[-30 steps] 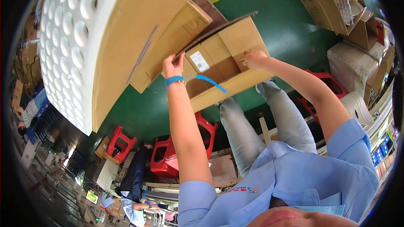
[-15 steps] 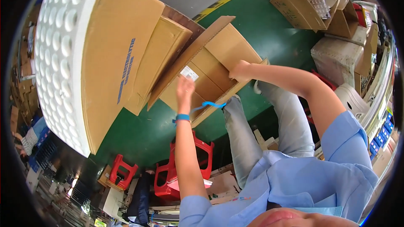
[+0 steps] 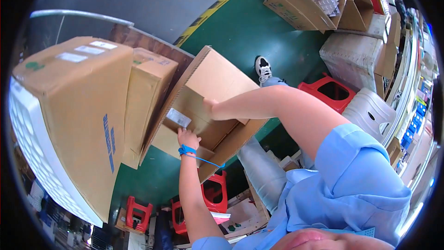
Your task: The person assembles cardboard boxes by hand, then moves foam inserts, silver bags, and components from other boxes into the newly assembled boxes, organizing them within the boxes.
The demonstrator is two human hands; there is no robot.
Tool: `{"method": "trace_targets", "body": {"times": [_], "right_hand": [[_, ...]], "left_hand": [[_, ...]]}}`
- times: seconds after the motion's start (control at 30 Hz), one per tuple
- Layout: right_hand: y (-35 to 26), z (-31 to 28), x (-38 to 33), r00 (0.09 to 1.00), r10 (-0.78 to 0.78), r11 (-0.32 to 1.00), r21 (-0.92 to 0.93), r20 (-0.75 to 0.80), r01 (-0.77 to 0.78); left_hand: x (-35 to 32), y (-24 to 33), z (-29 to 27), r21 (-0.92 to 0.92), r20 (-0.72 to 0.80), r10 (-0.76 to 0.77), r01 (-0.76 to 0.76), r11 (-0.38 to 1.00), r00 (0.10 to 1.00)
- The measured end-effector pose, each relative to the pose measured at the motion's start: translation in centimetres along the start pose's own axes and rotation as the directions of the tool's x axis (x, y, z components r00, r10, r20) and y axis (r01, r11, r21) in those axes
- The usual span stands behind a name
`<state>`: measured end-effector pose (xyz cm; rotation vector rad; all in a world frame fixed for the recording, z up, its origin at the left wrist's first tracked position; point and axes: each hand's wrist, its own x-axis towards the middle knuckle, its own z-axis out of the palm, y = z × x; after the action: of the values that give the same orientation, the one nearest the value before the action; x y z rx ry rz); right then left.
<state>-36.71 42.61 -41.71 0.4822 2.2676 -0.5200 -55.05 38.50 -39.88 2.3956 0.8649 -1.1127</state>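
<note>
An open cardboard box (image 3: pixel 231 76) stands in front of me, tilted in view, its flaps spread. My left hand (image 3: pixel 188 138), with a blue wristband (image 3: pixel 186 150) and thin blue cord, reaches into its left side. Its fingers are apart, and the fingertips meet the near edge of a pale rectangular label or packet (image 3: pixel 178 118) against the inner left side. Whether that piece is loose or stuck on cannot be made out. Over the box's middle is my right hand (image 3: pixel 211 108), seen edge-on with its fingers mostly hidden.
Closed cartons (image 3: pixel 83 102) and a white dimpled foam sheet (image 3: pixel 41 153) stand at left. Red stools (image 3: pixel 138 214) are below left, and another red stool (image 3: pixel 326 90) is at right beside a grey-white stool (image 3: pixel 370 113). A filled carton (image 3: pixel 300 4) sits at far right.
My view has shifted. My right hand has left the box's right edge and now reaches over its inside. My left hand stays by the pale piece, its fingers now more spread.
</note>
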Motion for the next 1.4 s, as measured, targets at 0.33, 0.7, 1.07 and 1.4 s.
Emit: {"method": "trace_targets", "body": {"times": [0.33,0.7,1.07,1.4], "right_hand": [[14.0,8.6,-20.6,0.875,0.484,0.841,0.296,-0.035,-0.453],[-3.7,-5.1,-20.7,0.951,0.308,0.882,0.364,0.039,-0.3],[-17.9,-0.5,-7.8,0.913,-0.055,0.938,0.294,-0.405,0.187],[-13.1,3.1,-12.7,0.878,-0.105,0.915,0.299,-0.468,0.269]], "left_hand": [[-7.7,0.8,1.7,-0.133,-0.356,-0.188,0.149,0.98,0.916],[-7.3,6.8,0.2,-0.634,0.127,-0.966,0.767,0.096,0.226],[-9.8,4.2,5.5,-0.702,0.343,-0.843,0.71,0.063,0.414],[-18.8,4.3,6.1,-0.91,0.265,-0.677,0.41,0.06,0.686]]}}
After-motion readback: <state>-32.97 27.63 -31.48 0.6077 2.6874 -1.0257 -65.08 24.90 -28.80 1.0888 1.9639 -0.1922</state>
